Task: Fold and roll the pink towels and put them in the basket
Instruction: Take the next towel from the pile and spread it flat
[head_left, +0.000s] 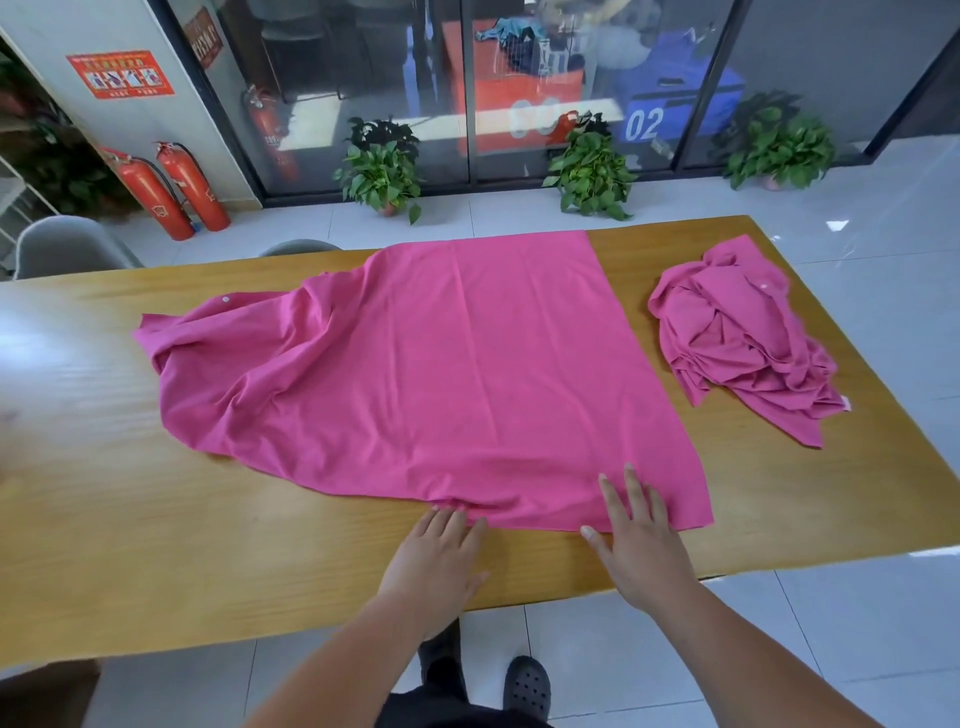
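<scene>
A large pink towel (441, 364) is spread on the wooden table (156, 545). Its right part lies smooth, but its left part is bunched in deep wrinkles. A second heap of pink towels (737, 338) is seen on the right side of the table, apart from the spread one. No basket is visible in this view.

The right hand (636, 535) is laid flat on the near right corner of the towel, with the fingers straight and spread; nothing is grasped by it. The left hand (436, 556) is laid on the table with the fingers extended, and the fingertips touch the near hem, where a small ridge of cloth is raised. Nothing is held by it either, as far as can be seen.

The step is judged to be the smoothing of the towel before the first fold. Some risks can be named:

- If the fold is made while the left part is wrinkled, the creases are likely to be closed inside, and an uneven, loose roll would result.
- Since the cloth is only pressed and not gripped, the whole towel may be dragged over the smooth table when it is pushed.
- The ridge at the hem may be pushed further in rather than flattened.
</scene>
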